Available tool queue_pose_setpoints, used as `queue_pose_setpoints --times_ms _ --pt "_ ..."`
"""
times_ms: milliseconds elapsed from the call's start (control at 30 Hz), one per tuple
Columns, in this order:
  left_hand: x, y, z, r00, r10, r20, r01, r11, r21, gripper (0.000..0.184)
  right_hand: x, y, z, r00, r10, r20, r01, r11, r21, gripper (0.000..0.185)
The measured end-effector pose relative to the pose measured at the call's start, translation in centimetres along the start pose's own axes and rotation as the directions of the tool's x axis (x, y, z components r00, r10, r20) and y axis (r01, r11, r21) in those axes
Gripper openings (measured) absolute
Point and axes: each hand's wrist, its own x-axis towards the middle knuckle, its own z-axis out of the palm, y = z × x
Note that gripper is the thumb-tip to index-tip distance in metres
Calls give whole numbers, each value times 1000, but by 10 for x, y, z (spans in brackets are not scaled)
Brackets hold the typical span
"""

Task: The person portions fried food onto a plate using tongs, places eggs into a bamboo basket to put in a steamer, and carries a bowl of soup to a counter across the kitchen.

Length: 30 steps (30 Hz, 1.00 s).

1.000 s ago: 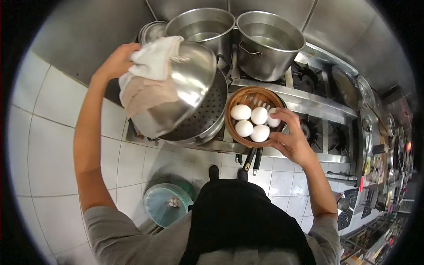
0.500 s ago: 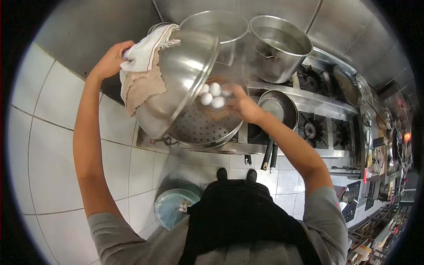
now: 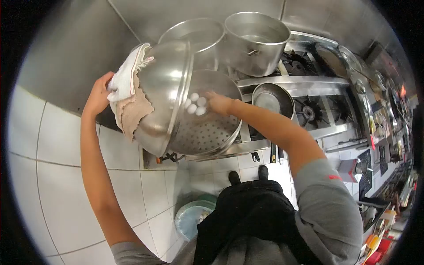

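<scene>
My left hand point(image 3: 98, 95) is closed at the cloth-covered top of a large domed metal lid point(image 3: 165, 84). White and beige cloths point(image 3: 126, 79) lie between hand and metal. The lid is tilted up on its side over the left part of a steamer pot point(image 3: 236, 130) with a perforated tray point(image 3: 203, 136). Several white eggs point(image 3: 194, 106) sit clustered inside the steamer. My right hand point(image 3: 219, 104) reaches in right beside them, fingers drawn together and blurred by steam. Whatever those fingers hold, if anything, is hidden.
Two tall metal pots point(image 3: 257, 46) point(image 3: 198, 37) stand behind the steamer. Right of it are frying pans point(image 3: 274, 99) with handles toward me, and gas burners point(image 3: 309, 110). A lined bin point(image 3: 192, 218) stands on the tiled floor, near my feet. Steam hazes the steamer.
My right hand and the eggs have gone lower into the steamer, and the eggs look farther away. The lid stays raised in my left hand. The whole view has shifted and turned somewhat.
</scene>
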Motion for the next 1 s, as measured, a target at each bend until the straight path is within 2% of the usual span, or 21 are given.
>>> queue_pose_setpoints --times_ms 33,133,200,233,300,333,367,467,533,600,667,700,733,767,800,833,867,900,1000 --pt "0 2 2 1000 10 -5 -11 1000 -10 28 -9 -14 -24 997 -9 72 16 995 -99 34" --pt "7 19 15 998 67 -11 -67 998 11 31 -83 -44 -88 979 -44 -198 53 998 42 38" --pt "7 41 34 992 105 -74 -94 985 144 34 -151 -68 -130 959 45 -280 4 985 172 39" --pt "9 49 41 987 126 -104 -102 972 211 36 -184 -76 -141 943 175 -284 -96 958 271 36" --pt "22 46 69 987 148 -63 -133 972 194 40 -252 -80 -145 870 415 -264 -287 864 413 33" --pt "21 72 76 985 170 -26 -155 943 294 41 -286 -82 -142 817 522 -247 -377 806 457 31" --pt "19 99 83 982 191 11 -180 904 388 42 -315 -86 -134 766 575 -287 -408 780 475 32" --pt "32 111 123 956 279 90 -288 834 470 39 -410 -75 -72 626 683 -377 -510 724 465 35" --pt "29 142 140 954 269 136 -300 809 505 39 -467 -85 -31 485 826 -287 -655 560 508 36" --pt "32 138 163 943 294 156 -327 738 590 40 -535 -92 31 387 909 -155 -790 414 452 37" --pt "38 122 162 921 319 221 -389 757 526 41 -618 -108 118 362 926 -108 -900 378 218 38" --pt "44 115 161 910 330 249 -413 765 494 41 -643 -129 141 219 976 -16 -933 214 291 39" --pt "50 106 162 899 350 265 -438 744 504 41 -667 -153 167 83 992 92 -936 46 348 40" --pt "53 98 162 890 362 278 -456 723 519 41 -713 -166 225 102 992 71 -912 65 406 38" --pt "51 97 165 883 366 295 -470 702 535 41 -727 -191 231 -126 906 405 -702 -370 609 37" --pt "49 106 171 894 292 339 -443 680 584 40 -777 -204 309 -124 883 453 -567 -438 698 29" --pt "52 119 176 903 214 372 -416 652 634 38 -788 -239 319 -253 813 524 -298 -581 758 24" --pt "52 130 180 907 137 397 -392 616 684 37 -795 -251 332 -207 824 528 -330 -566 755 24" --pt "64 111 195 860 170 482 -506 408 760 33 -817 -286 383 -86 842 533 -370 -524 767 24"
